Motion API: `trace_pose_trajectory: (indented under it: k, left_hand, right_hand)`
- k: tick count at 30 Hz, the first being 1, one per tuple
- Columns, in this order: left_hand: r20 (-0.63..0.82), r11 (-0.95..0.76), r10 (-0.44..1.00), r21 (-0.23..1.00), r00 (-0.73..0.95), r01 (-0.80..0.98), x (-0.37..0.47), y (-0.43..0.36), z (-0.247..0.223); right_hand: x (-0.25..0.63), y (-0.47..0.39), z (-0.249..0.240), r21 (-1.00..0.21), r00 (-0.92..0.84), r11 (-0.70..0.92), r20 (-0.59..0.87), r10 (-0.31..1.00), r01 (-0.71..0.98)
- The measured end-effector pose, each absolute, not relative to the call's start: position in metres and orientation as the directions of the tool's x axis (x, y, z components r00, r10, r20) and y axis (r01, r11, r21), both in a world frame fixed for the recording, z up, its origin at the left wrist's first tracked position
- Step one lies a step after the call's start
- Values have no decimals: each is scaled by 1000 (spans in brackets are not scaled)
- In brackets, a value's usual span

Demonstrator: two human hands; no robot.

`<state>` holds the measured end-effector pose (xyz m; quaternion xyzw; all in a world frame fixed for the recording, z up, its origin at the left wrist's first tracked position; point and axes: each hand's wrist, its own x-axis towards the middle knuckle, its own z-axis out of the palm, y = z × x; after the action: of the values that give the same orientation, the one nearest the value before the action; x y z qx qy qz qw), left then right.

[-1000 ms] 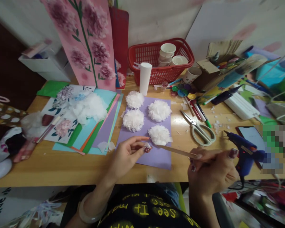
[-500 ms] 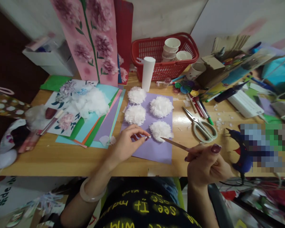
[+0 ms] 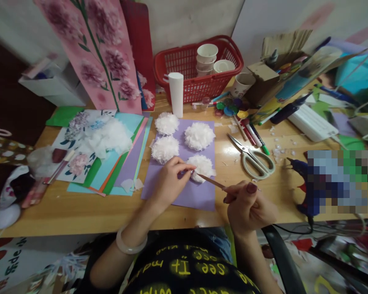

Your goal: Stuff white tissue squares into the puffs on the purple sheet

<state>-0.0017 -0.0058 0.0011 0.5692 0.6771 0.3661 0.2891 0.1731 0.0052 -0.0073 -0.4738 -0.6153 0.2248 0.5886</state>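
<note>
Several white ruffled pompoms lie on and beside a purple sheet (image 3: 188, 198) on the table. My left hand (image 3: 173, 178) is pinched at the left edge of the nearest right pompom (image 3: 203, 164); what is between its fingertips is too small to name. In my right hand (image 3: 248, 206) is a thin brown stick (image 3: 213, 182), its tip pointing left, close to my left fingertips and the pompom's lower edge. At the sheet's top edge a white roll (image 3: 176, 96) stands upright.
Open scissors (image 3: 254, 159) lie right of the sheet, with a blue glue gun (image 3: 306, 183) beyond. Behind stands a red basket (image 3: 199, 87) holding paper cups. Coloured papers (image 3: 135, 163) and white fluff (image 3: 110, 134) lie left; markers (image 3: 254, 132) and paint pots (image 3: 230, 109) lie back right.
The view has shifted, so most objects appear further left. My left fingers have closed together at the pompom's edge, and the stick's tip is now nearer to them.
</note>
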Motion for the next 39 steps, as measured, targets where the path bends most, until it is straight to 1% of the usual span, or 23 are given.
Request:
trace_pose_trajectory:
  k: [4, 8, 11, 14, 17, 20, 24, 27, 30, 32, 37, 39]
  left_hand:
    - [67, 56, 981, 797, -180, 601, 1, -5, -1]
    - [35, 73, 984, 820, -177, 567, 2, -4, -2]
    - [1, 119, 977, 826, -213, 551, 1, -2, -2]
    - [-44, 174, 967, 834, -252, 524, -1, -3, 1]
    - [-121, 230, 959, 863, -257, 450, -6, -6, 4]
    - [-204, 275, 955, 882, -216, 383, -9, -6, 6]
    - [-255, 294, 955, 886, -152, 358, -7, -4, 5]
    - [-217, 264, 963, 879, -159, 397, -4, -2, 4]
    - [-131, 217, 969, 851, -208, 478, -2, -1, 3]
    - [-99, 206, 968, 837, -230, 507, -2, -1, 2]
    - [-76, 203, 966, 815, -247, 543, -2, -1, 1]
    - [-63, 197, 966, 811, -252, 551, -1, 0, 0]
  right_hand:
    - [173, 8, -9, -812, 87, 449, 512, 855, 372]
    - [173, 10, -9, -796, 81, 461, 529, 845, 392]
    - [172, 10, -8, -797, 80, 461, 528, 845, 389]
    - [171, 9, -7, -813, 97, 461, 522, 847, 355]
    - [170, 8, -4, -825, 148, 447, 518, 842, 347]
    - [170, 7, -1, -825, 170, 443, 521, 836, 351]
    - [171, 6, 2, -813, 174, 433, 527, 832, 389]
    - [173, 6, 3, -797, 160, 453, 547, 821, 400]
    - [174, 7, 0, -806, 132, 479, 548, 826, 348]
    - [174, 7, -2, -809, 110, 486, 545, 831, 331]
    - [174, 6, -5, -764, 42, 491, 556, 830, 420]
    - [174, 6, -5, -752, 30, 500, 565, 825, 429]
